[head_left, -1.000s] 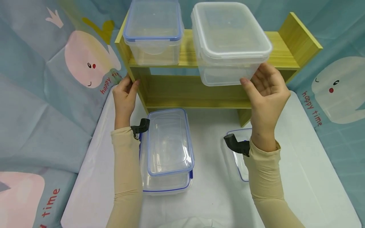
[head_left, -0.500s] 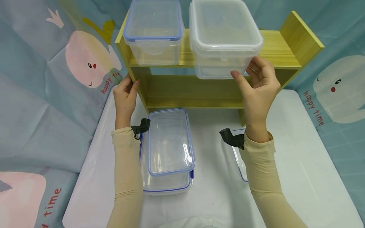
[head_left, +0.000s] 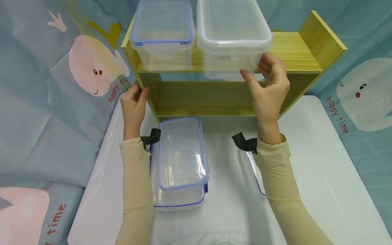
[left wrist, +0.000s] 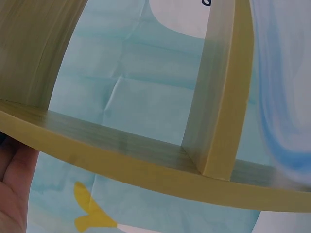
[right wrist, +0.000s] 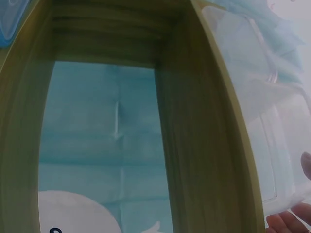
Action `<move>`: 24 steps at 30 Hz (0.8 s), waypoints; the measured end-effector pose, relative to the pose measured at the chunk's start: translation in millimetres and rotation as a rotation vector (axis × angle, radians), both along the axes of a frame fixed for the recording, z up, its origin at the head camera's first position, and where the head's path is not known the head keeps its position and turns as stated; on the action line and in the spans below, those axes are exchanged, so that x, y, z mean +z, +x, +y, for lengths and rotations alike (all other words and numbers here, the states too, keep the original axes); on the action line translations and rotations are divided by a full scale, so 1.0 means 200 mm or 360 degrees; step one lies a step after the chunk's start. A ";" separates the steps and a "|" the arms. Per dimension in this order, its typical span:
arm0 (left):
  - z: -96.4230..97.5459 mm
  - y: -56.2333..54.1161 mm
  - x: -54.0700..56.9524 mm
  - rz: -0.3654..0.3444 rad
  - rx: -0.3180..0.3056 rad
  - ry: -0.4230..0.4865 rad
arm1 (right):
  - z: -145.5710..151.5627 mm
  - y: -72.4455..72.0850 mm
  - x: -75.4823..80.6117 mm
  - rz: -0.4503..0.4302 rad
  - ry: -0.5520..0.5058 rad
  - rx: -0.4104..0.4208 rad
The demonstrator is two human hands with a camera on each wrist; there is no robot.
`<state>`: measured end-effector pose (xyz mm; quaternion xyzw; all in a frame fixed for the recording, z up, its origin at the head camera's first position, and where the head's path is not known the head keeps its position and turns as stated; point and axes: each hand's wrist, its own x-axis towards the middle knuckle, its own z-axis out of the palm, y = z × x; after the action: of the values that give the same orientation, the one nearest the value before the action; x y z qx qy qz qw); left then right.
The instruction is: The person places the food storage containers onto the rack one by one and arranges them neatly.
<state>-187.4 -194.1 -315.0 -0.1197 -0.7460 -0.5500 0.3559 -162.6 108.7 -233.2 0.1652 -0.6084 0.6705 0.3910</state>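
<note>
My left hand (head_left: pixel 133 105) grips the left side panel of a yellow-green wooden shelf (head_left: pixel 301 56), thumb in front and fingers round the outer edge. My right hand (head_left: pixel 271 88) holds a clear plastic food container with a white lid (head_left: pixel 234 63) by its lower right corner. Its thumb presses the front and its fingers lie along the right side. The container is upright on the top level, its front jutting past the shelf's edge. Left of it, close beside, stands a blue-lidded container (head_left: pixel 162 56). In the right wrist view the held container (right wrist: pixel 272 145) shows at the right edge.
On the white table (head_left: pixel 226 211) below, a flat blue-rimmed container (head_left: pixel 183 153) lies on a larger flat one (head_left: pixel 177 199). Another blue-rimmed piece (head_left: pixel 256 170) is partly hidden by my right forearm. Printed curtains (head_left: pixel 39 112) hang around the table.
My right hand has moved the white-lidded container left and farther back onto the top shelf, closer to the blue-lidded one. My left hand has kept its grip on the side panel.
</note>
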 end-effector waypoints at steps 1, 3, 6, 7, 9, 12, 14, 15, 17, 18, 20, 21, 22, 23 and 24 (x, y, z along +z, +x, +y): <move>0.00 0.00 0.00 0.0005 -0.0006 0.0002 | 0.00 -0.01 0.00 0.0012 0.0022 -0.0014; 0.00 0.00 0.00 0.0018 -0.0017 -0.0005 | -0.01 -0.02 0.00 0.0019 0.0040 -0.0030; 0.00 0.00 -0.01 0.0052 -0.0031 -0.0023 | -0.01 -0.03 -0.01 0.0056 0.0107 -0.0081; 0.00 0.00 -0.01 0.0058 -0.0031 -0.0026 | -0.01 -0.03 -0.01 0.0056 0.0118 -0.0092; 0.00 0.00 -0.01 0.0066 -0.0026 -0.0023 | -0.01 -0.04 -0.01 0.0050 0.0148 -0.0117; 0.00 0.00 -0.02 0.0068 -0.0020 -0.0025 | -0.01 -0.04 -0.02 0.0044 0.0190 -0.0146; 0.00 0.00 -0.02 0.0068 0.0007 -0.0053 | -0.01 -0.04 -0.02 0.0045 0.0199 -0.0149; 0.00 0.01 -0.02 0.0070 0.0028 -0.0080 | -0.01 -0.05 -0.03 0.0046 0.0197 -0.0144; 0.01 0.01 -0.01 0.0074 0.0075 -0.0130 | 0.00 -0.05 -0.03 0.0047 0.0159 -0.0105; 0.01 0.01 -0.01 0.0081 0.0098 -0.0149 | 0.00 -0.05 -0.04 0.0058 0.0131 -0.0075; 0.02 0.00 0.00 0.0100 0.0134 -0.0175 | 0.01 -0.06 -0.04 0.0074 0.0056 -0.0002; 0.02 0.00 0.01 0.0109 0.0144 -0.0179 | 0.02 -0.06 -0.03 0.0084 0.0026 0.0025; 0.02 -0.01 0.01 0.0115 0.0151 -0.0173 | 0.02 -0.06 -0.04 0.0092 -0.0003 0.0051; 0.03 -0.01 0.01 0.0119 0.0159 -0.0164 | 0.02 -0.06 -0.04 0.0105 -0.0023 0.0069; 0.03 -0.01 0.01 0.0120 0.0158 -0.0145 | 0.03 -0.06 -0.04 0.0112 -0.0041 0.0083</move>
<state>-190.2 -188.3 -313.4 -0.1191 -0.7614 -0.4923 0.4047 -174.6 114.4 -240.6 0.1995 -0.5812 0.6821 0.3965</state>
